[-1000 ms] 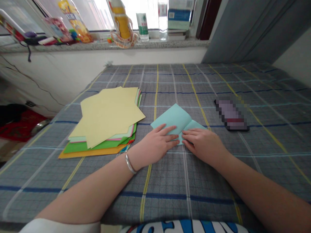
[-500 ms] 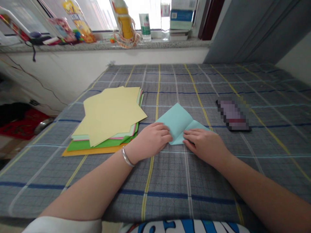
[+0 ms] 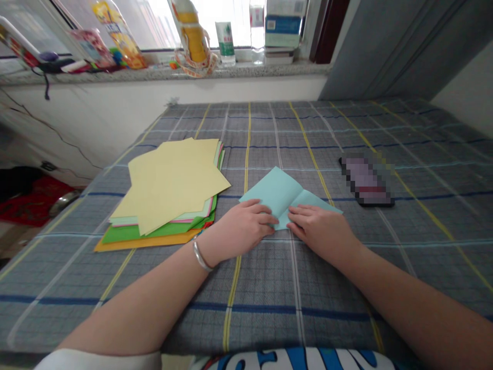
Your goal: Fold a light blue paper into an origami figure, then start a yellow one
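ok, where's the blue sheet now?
Head view, centre: light blue sheet on the plaid cloth, under the left hand and right hand, right of the paper stack.

coloured paper stack [image 3: 169, 190], plaid cloth [image 3: 346, 128], windowsill bottles [image 3: 192, 36]

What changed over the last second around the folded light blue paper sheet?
The left hand drew its outstretched fingers back from the middle of the folded light blue paper sheet and curled them at its near left edge. The right hand stayed flat on the near right part, and the sheet kept its place. The stack of coloured paper sheets and the blurred dark object did not move.
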The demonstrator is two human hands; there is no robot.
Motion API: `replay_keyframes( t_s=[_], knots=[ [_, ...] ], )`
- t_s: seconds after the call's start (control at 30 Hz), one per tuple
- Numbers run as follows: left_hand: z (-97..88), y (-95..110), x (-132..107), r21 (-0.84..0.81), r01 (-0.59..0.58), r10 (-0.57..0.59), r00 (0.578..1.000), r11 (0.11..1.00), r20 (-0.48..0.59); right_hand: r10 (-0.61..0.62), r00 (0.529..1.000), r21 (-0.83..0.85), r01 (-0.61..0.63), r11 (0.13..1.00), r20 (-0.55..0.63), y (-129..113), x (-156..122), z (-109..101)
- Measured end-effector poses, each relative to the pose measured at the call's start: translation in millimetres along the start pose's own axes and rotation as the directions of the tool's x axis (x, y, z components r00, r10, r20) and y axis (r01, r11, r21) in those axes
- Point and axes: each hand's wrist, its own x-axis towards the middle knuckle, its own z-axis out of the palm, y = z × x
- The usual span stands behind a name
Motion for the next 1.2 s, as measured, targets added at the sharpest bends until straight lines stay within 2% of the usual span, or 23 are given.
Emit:
replay_keyframes(
  t_s=[0.17,0.33,0.5,0.67,0.87,1.13,1.2],
  knots=[
    [-0.3,0,0,0.035,-0.009,0.008,1.000,0.999,0.012,-0.009,1.000,-0.018,0.009,1.000,-0.006,1,-1,2],
    [2.1,0,-1,-0.025,-0.016,0.016,1.000,1.000,-0.010,-0.013,1.000,-0.030,0.013,0.999,-0.025,1,-1,2],
    [3.5,4,3,-0.040,0.073,-0.073,0.997,0.997,-0.003,-0.015,0.999,-0.029,0.014,0.999,-0.033,2,-1,2],
    [9.1,9,9,-0.027,0.071,-0.071,0.997,0.997,0.002,-0.011,0.999,0.021,0.012,1.000,-0.030,2,-1,5],
    [20.3,10,15,-0.110,0.157,-0.166,0.983,0.982,-0.083,0.054,0.998,0.049,-0.053,0.997,-0.027,1,-1,6],
    [28.3,8,21,-0.162,0.141,-0.166,0.975,0.977,-0.151,0.027,0.998,0.087,-0.023,0.996,-0.053,6,0,9],
    [31.3,8,21,-0.170,0.170,-0.200,0.963,0.971,-0.178,0.032,0.998,0.093,-0.026,0.995,-0.060,6,1,9]
  ],
)
